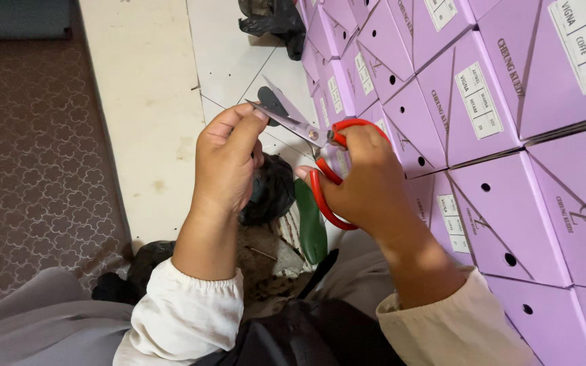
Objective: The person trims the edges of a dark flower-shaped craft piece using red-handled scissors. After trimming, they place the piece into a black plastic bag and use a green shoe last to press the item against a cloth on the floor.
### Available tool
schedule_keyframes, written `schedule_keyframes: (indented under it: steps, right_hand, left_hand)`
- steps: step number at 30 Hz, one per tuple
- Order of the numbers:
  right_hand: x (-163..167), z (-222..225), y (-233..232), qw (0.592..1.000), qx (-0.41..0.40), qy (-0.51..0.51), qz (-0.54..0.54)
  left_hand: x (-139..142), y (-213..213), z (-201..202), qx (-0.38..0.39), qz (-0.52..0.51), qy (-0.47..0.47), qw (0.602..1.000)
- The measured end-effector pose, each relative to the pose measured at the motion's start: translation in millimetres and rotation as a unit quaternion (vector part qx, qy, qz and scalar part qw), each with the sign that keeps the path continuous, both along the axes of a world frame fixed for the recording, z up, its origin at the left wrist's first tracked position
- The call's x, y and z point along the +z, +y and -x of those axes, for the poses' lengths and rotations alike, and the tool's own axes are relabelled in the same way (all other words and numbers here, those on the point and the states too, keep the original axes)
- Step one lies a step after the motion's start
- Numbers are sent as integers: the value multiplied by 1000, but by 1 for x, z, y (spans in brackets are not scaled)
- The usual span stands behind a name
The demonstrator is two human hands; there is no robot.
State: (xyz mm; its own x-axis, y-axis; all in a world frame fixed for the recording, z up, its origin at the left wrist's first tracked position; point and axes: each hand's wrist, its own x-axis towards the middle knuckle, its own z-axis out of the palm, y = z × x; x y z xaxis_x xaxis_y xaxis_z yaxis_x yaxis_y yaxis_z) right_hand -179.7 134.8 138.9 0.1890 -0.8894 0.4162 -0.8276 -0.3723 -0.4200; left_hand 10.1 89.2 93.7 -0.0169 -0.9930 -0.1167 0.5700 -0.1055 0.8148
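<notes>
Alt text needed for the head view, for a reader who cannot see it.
The right hand works red-handled scissors, open on a small dark piece pinched by the left hand. Stacked purple boxes fill the right side above a tiled floor.

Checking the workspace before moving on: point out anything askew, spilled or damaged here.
Nothing damaged or spilled. The right hand holds red-handled scissors, open on a small dark piece pinched by the left hand. The purple boxes sit stacked in even rows.
</notes>
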Motion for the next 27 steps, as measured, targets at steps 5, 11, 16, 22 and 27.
schedule_keyframes:
  steps: [5,11,16,22,27]
  right_hand:
    - [-1,0,1,1000,-16,12,17]
    - [1,-4,0,999,-40,13,12]
    - [4,-2,3,999,-37,-1,9]
    - [6,-4,3,999,-42,4,24]
    - [8,-6,5,997,-72,-3,-17]
  left_hand:
    - [4,2,-5,-5,7,-20,1000]
    - [7,7,-5,-15,42,-83,996]
    - [11,12,-3,-15,90,-108,990]
    - [13,14,0,-14,93,-77,993]
    - [13,17,1,-9,85,-86,993]
